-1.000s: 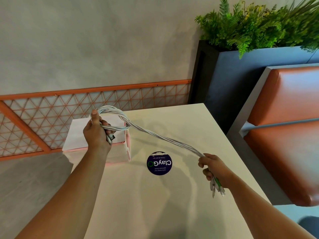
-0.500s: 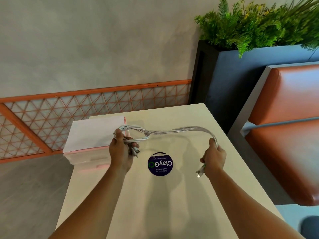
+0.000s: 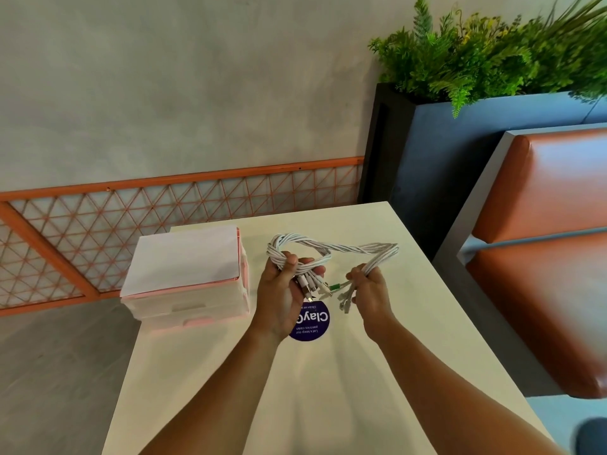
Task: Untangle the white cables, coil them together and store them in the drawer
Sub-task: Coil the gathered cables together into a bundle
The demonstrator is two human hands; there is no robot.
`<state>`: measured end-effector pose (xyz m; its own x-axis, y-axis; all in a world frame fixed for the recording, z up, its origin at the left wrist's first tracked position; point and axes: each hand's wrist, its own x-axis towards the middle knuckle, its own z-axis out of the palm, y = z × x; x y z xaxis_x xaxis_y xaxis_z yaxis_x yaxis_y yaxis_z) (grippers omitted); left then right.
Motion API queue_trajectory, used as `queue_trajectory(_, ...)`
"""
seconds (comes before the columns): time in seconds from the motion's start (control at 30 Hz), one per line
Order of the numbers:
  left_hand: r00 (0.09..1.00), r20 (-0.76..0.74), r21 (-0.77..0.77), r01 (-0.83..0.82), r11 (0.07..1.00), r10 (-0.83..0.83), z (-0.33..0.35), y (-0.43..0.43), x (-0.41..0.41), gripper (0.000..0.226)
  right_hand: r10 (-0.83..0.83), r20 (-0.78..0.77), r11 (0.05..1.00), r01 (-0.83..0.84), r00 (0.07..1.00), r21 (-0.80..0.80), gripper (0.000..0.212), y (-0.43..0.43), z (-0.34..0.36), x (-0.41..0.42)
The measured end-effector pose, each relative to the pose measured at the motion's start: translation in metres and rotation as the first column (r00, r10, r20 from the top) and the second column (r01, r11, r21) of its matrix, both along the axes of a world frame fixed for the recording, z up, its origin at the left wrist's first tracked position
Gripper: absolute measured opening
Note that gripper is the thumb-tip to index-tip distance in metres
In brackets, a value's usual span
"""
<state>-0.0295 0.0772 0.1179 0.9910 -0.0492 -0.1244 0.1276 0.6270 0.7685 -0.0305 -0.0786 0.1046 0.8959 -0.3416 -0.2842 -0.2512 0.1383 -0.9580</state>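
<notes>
Twisted bundle of white cables [image 3: 328, 249] hangs in loop above worktop [image 3: 328, 405], between your hands. Your left hand [image 3: 282, 290] grips coiled end, plugs poking out past palm. Your right hand [image 3: 371, 287] is clamped round other end, connectors dangling below. Hands near, not touching. Pink drawer unit [image 3: 187, 290] stands on worktop just left of left hand. Purple sticker [image 3: 312, 323] on worktop, partly hidden by left hand.

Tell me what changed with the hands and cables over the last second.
The left hand moved right, away from the pink drawer unit, and the right hand came in toward the left, so the stretched white cables now bend into a loop between them. Both hands kept their grip on the cables. The drawer unit and purple sticker stayed put.
</notes>
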Motion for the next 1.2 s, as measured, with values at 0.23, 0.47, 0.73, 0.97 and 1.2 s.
queue_trajectory(0.23,0.996,-0.045,-0.027,0.076,0.997,-0.077,-0.006,-0.006,-0.006,0.029,0.004,0.072,0.98,-0.018,0.997,0.196,0.012,0.0,-0.006,0.004)
queue_trajectory(0.47,0.987,-0.076,-0.054,0.138,0.989,-0.142,-0.021,-0.01,-0.015,0.039,-0.11,0.026,0.796,0.072,0.994,0.601,0.022,0.006,0.002,0.007)
queue_trajectory(0.73,0.993,-0.115,0.203,0.043,0.978,-0.019,-0.033,-0.015,-0.012,0.025,-0.153,-0.054,0.69,0.146,0.987,0.709,0.03,0.011,0.001,0.003)
queue_trajectory(0.97,0.989,-0.101,0.241,0.129,0.962,-0.108,-0.037,-0.013,-0.019,0.033,-0.01,-0.034,0.615,0.033,0.999,0.788,0.028,0.014,-0.001,-0.001)
queue_trajectory(1.2,0.998,-0.033,0.493,0.061,0.868,-0.051,-0.037,-0.014,-0.02,0.037,-0.002,-0.075,0.664,0.058,0.997,0.745,0.029,0.017,-0.005,-0.004)
